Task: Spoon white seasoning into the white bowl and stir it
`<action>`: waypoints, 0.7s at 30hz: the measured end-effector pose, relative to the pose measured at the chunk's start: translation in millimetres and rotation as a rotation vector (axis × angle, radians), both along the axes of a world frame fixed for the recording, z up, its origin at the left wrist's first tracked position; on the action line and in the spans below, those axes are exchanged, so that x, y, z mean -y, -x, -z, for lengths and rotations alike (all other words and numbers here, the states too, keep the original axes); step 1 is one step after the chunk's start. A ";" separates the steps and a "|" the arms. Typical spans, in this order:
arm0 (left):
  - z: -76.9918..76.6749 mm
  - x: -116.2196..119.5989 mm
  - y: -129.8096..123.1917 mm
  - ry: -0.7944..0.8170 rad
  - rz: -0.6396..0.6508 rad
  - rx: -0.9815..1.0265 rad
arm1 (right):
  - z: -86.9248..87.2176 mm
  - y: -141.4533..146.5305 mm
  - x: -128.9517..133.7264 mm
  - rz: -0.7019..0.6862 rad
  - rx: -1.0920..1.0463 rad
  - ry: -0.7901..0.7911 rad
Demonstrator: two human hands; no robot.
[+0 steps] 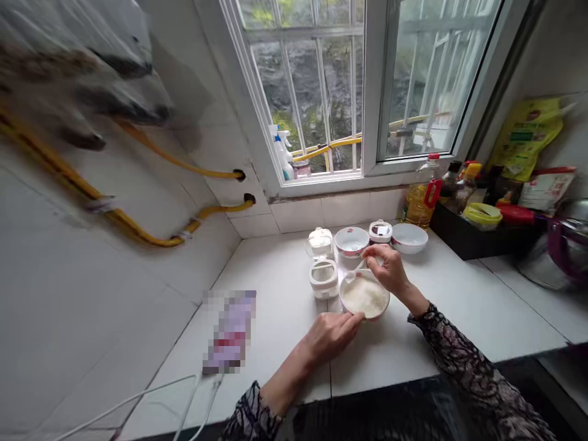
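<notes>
Filled bowl: my landmark (366, 297), a white bowl of pale grains, standing on the worktop (271, 331).
Left hand: mine (331, 335), at the near rim of the filled bowl; the grip is closed on that rim, thumb tip at the edge, other fingers partly hidden.
Right hand: mine (386, 267), above the far right side of the filled bowl; the grip is narrow, pinching the handle of the white spoon.
White spoon: slanted (353, 275), its head at the far left rim of the filled bowl.
Open jar: white-rimmed and clear-sided (323, 279), just left of the filled bowl.
White piece: directly beyond the open jar (320, 242), far left of the filled bowl; lid or separate container, I cannot tell.
Patterned bowl: white with red marks (351, 242), beyond the filled bowl.
Small jar: white-topped (380, 231), beyond the filled bowl, slightly right.
Plain bowl: white (410, 239), beyond and right of the filled bowl.
Oil bottle: red-capped, yellow contents (419, 199), farther off on the same side.
Black box: holding bottles and a yellow-lidded jar (468, 236), well right of the filled bowl.
Pixelated object: purplish (231, 332), well left of the filled bowl.
</notes>
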State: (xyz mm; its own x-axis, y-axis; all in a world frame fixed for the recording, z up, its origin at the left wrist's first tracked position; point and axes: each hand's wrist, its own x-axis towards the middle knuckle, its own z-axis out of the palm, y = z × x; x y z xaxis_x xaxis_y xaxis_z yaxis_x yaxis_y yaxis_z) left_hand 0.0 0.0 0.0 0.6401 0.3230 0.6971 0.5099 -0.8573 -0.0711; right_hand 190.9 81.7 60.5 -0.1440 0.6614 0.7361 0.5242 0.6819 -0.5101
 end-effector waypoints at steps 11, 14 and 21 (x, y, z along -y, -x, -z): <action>7.3 -1.9 2.4 0.016 0.013 -0.011 | 12.6 9.3 0.5 -0.126 0.130 0.301; 7.2 -1.5 2.7 0.021 0.009 -0.015 | 11.1 5.6 -2.2 -0.165 -0.105 0.524; 4.8 -0.3 2.7 0.038 -0.002 -0.030 | 8.1 -1.5 -12.5 -0.229 -0.403 0.748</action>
State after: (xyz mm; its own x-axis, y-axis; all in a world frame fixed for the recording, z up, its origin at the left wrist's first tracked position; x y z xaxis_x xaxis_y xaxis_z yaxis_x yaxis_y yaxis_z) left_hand -2.7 0.3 -4.8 0.6600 0.3501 0.6647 0.5097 -0.8587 -0.0538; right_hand 192.4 94.2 52.4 -0.1546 0.9773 0.1450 0.0989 0.1613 -0.9819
